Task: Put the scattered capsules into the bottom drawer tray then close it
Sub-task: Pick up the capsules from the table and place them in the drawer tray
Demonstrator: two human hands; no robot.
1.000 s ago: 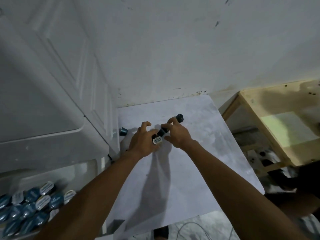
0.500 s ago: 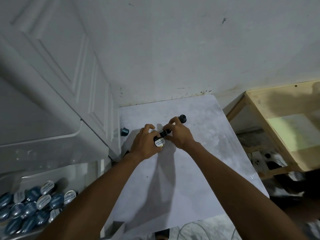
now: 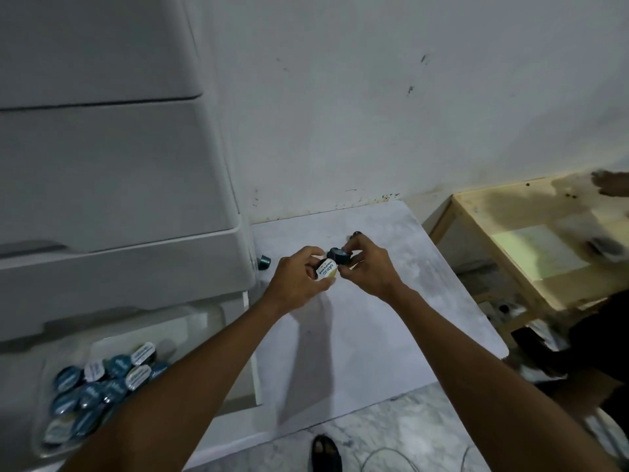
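My left hand (image 3: 296, 280) holds a capsule with a white printed lid (image 3: 326, 270), lid facing me, over the pale sheet (image 3: 357, 335) on the floor. My right hand (image 3: 369, 265) pinches a dark capsule (image 3: 338, 256) right beside it, the two hands nearly touching. Another dark capsule (image 3: 264, 261) lies on the sheet against the white drawer unit (image 3: 119, 260). The open bottom drawer tray (image 3: 190, 321) at lower left holds several blue and white-lidded capsules (image 3: 102, 386), partly hidden by my left forearm.
A wooden frame table (image 3: 531, 240) stands to the right, with another person's hand (image 3: 612, 185) on it. A white wall rises behind the sheet. A dark foot (image 3: 325, 453) and a thin cable (image 3: 391, 461) lie on the marble floor below.
The capsule that lay by my right fingertips is no longer on the sheet. Both hands with their capsules have stayed close together; the view has shifted, showing more of the drawer unit.
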